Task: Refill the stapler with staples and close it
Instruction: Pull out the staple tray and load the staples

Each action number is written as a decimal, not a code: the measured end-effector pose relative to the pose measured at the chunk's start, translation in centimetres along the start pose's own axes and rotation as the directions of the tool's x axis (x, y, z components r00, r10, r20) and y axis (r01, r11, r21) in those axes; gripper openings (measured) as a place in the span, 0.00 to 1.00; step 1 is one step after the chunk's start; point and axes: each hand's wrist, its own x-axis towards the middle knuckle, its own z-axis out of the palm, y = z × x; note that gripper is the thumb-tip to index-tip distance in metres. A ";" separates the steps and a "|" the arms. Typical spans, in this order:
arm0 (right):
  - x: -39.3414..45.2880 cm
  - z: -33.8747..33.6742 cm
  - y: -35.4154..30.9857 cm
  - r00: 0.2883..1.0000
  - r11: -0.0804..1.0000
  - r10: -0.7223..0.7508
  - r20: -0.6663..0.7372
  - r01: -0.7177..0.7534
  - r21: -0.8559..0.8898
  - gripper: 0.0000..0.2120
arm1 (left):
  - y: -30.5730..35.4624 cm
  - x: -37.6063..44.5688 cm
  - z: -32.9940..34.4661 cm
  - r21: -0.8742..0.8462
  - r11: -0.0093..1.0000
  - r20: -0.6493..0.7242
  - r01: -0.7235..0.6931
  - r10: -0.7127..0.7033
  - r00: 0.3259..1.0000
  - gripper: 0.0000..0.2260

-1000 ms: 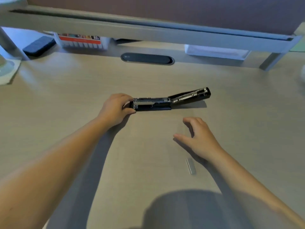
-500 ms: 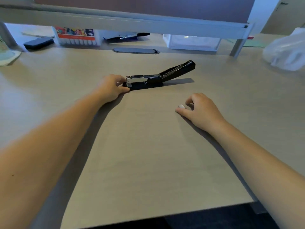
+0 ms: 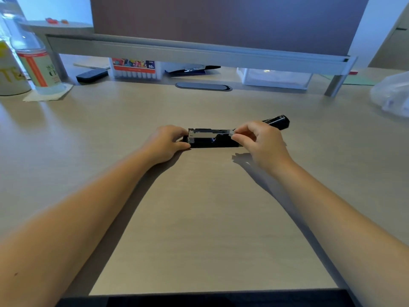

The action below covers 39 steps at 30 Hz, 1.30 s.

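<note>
A black stapler (image 3: 212, 142) lies open on the desk, its silver magazine (image 3: 209, 134) facing up and its black lid (image 3: 277, 121) swung back to the right. My left hand (image 3: 167, 142) grips the stapler's front end at the left. My right hand (image 3: 261, 140) hovers over the hinge area, with thumb and forefinger pinched at the rear end of the magazine. They hold a small staple strip that I can hardly tell from the metal channel.
A raised shelf (image 3: 199, 52) spans the back of the desk, with a marker box (image 3: 135, 68), a black case (image 3: 91, 75) and a clear box (image 3: 274, 77) under it. A bottle (image 3: 37, 63) stands far left, a plastic bag (image 3: 391, 94) far right. The desk's front edge (image 3: 212, 292) is close.
My right hand picked the staple strip off the desk and moved up and left to the magazine's rear end. My left hand stayed on the stapler's front. The camera tilted up.
</note>
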 end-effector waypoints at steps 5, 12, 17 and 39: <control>2.3 2.2 -0.5 0.996 0.994 -0.064 0.058 0.068 -0.081 0.08 | -0.3 0.0 -0.2 0.021 0.999 0.023 -0.050 0.049 0.999 0.13; 4.4 4.2 -0.7 0.988 0.993 -0.081 0.129 0.092 -0.077 0.08 | -1.3 0.7 0.2 0.071 0.994 0.011 -0.077 0.077 0.997 0.15; 4.5 4.4 -0.7 0.984 0.990 -0.100 0.146 0.113 -0.083 0.09 | -1.5 0.9 0.2 0.081 0.993 0.003 -0.085 0.085 0.996 0.15; 3.9 3.9 -0.2 0.980 0.976 -0.124 0.156 0.149 -0.161 0.15 | -1.7 1.1 0.3 0.085 0.994 0.017 -0.067 0.066 0.998 0.15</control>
